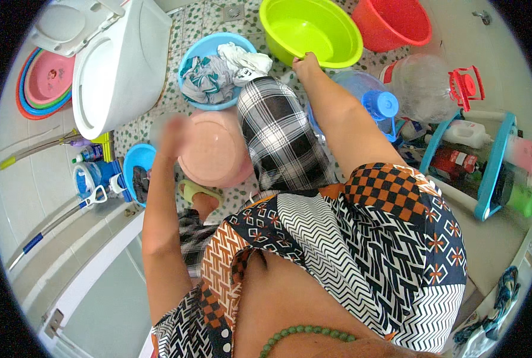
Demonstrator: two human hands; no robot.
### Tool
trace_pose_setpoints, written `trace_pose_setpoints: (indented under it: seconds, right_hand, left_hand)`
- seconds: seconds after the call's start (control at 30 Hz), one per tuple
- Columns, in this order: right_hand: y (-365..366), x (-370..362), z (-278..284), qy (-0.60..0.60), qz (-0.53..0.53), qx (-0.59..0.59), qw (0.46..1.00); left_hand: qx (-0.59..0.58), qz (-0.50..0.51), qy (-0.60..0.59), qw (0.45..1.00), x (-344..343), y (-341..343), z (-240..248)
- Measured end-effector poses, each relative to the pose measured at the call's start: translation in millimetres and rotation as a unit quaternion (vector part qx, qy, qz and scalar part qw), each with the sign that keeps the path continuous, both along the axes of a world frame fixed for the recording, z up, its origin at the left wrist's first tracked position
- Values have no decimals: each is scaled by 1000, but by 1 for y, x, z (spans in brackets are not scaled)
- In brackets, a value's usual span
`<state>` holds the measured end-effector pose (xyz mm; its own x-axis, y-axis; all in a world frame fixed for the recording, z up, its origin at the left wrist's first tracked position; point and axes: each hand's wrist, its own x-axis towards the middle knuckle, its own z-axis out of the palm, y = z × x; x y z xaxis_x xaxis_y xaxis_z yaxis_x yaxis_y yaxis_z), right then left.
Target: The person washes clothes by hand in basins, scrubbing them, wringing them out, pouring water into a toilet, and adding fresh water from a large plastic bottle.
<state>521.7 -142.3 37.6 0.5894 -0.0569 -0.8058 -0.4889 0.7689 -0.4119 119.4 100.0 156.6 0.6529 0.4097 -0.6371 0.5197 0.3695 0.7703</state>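
The left hand [173,136], too blurred to tell its grip, is at the pink basin's [215,149] left edge. Farther out, the right hand [305,63] pinches the near rim of the lime-green basin [311,34], whose round bowl lies beyond the fingers. Rightward, a clear water jug [421,89] bears a red label, illegible here.

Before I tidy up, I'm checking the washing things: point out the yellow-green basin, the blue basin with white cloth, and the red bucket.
Yellow-green basin [309,37], head view: bare inside bottom.
Blue basin with white cloth [206,50], head view: upper-left inner wall.
Red bucket [396,24], head view: inside surface.
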Motion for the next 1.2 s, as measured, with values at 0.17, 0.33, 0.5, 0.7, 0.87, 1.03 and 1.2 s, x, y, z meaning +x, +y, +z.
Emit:
trace_pose_setpoints:
  seconds: [0.17,0.33,0.5,0.7,0.87,1.03,1.2]
  right_hand:
    - [-18,-33,28,36,-14,3,999]
    - [-34,-40,2,-83,46,27,995]
    - [9,-66,0,-129,410,-163,888]
    - [55,-128,38,-433,590,-557,394]
    - [46,-120,56,-472,588,-589,291]
    - [47,-90,70,-517,535,-542,390]
    - [52,-41,135,-431,567,-382,589]
  left_hand:
    - [16,-3,15,1000,-8,-2,-18]
    - [-57,10,2,998,4,-25,-6]
    - [-62,56,51,995,-4,-47,-11]
    - [-109,95,48,988,-30,-76,-22]
    - [-133,111,54,983,-41,-103,-8]
    - [-116,109,34,987,-43,-101,-10]
    - [-112,119,4,987,-32,-89,-19]
